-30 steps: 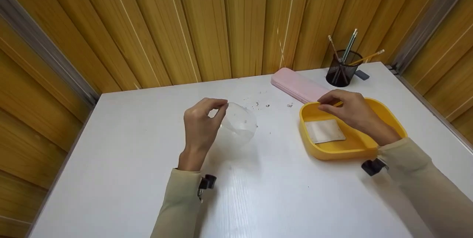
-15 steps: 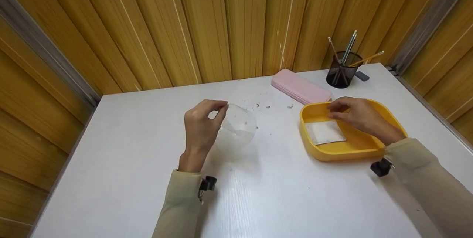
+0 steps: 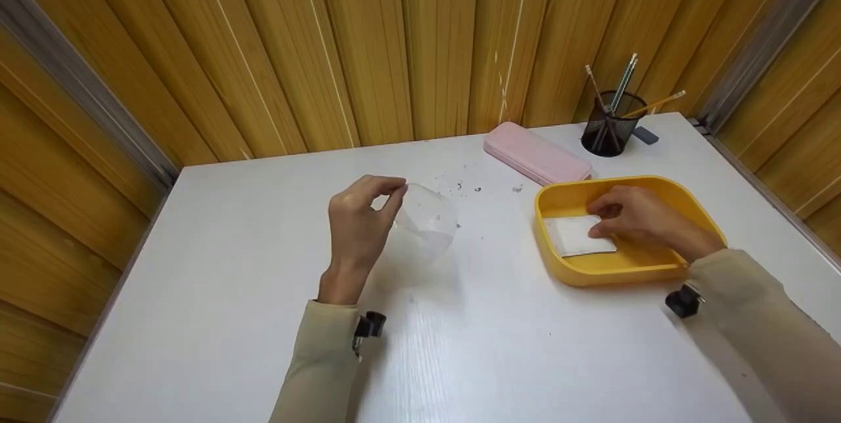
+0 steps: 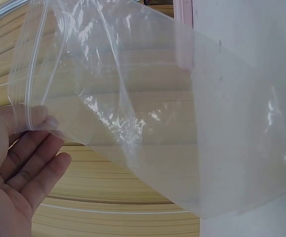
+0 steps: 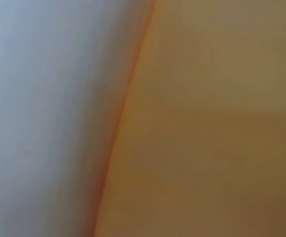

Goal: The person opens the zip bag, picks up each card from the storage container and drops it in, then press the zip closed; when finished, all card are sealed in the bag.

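Nearest are two pale sleeves (image 3: 318,357), each with a black mount (image 3: 370,324) at the cuff, above a white counter (image 3: 493,357). The left hand (image 3: 358,226) pinches a clear plastic bag (image 3: 430,216) by its zip-strip end between thumb and forefinger, the other fingers loosely bent; the bag spreads out to the right of the fingertips. On the right, a yellow tray (image 3: 608,276) rests on the counter, and a flat white packet (image 3: 575,236) lies inside at its left end. The right hand (image 3: 634,213) reaches into the tray, thumb and forefinger parted, the thumb tip over the packet's right part; whether it touches cannot be told, as the right wrist view is only a blur. Beyond the bag, dark specks (image 3: 477,189) dot the counter. Just behind the tray lies a pink case (image 3: 539,152); farther back, a black mesh cup (image 3: 606,131) holds pencils (image 3: 647,106) beside a small dark grey block (image 3: 646,135). Wood-patterned panels (image 3: 381,48) rise behind.
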`<act>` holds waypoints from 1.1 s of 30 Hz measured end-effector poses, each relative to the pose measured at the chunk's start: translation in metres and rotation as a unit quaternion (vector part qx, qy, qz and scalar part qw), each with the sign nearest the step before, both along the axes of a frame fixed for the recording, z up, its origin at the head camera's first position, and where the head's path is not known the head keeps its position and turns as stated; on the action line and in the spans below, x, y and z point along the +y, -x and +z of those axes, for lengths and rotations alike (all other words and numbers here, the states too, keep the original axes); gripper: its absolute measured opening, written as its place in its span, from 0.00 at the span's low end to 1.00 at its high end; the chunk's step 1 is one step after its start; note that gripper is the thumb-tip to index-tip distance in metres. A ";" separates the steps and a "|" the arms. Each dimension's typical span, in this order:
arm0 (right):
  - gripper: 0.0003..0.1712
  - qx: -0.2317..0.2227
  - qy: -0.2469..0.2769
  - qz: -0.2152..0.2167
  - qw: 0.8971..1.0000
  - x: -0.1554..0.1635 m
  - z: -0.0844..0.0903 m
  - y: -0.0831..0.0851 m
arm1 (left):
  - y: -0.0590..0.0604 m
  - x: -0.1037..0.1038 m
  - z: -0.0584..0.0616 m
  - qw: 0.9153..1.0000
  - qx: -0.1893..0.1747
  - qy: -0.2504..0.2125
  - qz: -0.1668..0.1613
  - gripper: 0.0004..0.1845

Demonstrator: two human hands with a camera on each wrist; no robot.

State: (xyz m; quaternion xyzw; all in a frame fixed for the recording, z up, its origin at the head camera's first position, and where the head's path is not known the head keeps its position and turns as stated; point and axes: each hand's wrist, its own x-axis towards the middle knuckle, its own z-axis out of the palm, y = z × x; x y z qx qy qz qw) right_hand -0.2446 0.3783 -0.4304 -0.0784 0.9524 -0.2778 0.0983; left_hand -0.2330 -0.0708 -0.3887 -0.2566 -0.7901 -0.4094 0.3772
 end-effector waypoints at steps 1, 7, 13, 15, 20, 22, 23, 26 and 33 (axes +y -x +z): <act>0.28 0.004 -0.002 0.005 1.000 0.000 0.000 0.000 | 0.000 0.000 0.000 1.000 0.001 -0.001 0.000 0.05; 0.26 0.008 -0.011 0.004 1.000 0.000 -0.002 -0.001 | 0.000 -0.001 -0.001 1.000 -0.004 -0.002 0.004 0.06; 0.24 -0.003 0.002 -0.009 1.000 0.004 -0.001 -0.002 | 0.000 -0.002 -0.001 1.000 -0.003 -0.004 0.004 0.06; 0.23 -0.001 0.008 -0.011 1.000 0.005 0.000 -0.003 | 0.000 -0.002 -0.002 1.000 -0.003 -0.004 0.004 0.06; 0.21 0.008 0.019 -0.015 1.000 0.007 0.000 -0.004 | -0.001 -0.003 -0.001 1.000 -0.004 -0.003 0.004 0.05; 0.21 0.009 0.021 -0.018 1.000 0.008 0.000 -0.005 | -0.001 -0.003 -0.001 1.000 -0.007 -0.002 0.004 0.05; 0.21 0.009 0.021 -0.021 1.000 0.008 0.001 -0.005 | -0.001 -0.003 -0.001 1.000 -0.008 -0.002 0.003 0.05; 0.21 0.016 0.017 -0.024 0.999 0.009 0.004 -0.007 | -0.001 -0.003 -0.001 1.000 -0.012 -0.003 0.002 0.05; 0.12 0.061 0.023 -0.014 0.998 0.006 0.023 -0.012 | 0.001 -0.002 0.000 1.000 0.005 -0.005 0.006 0.05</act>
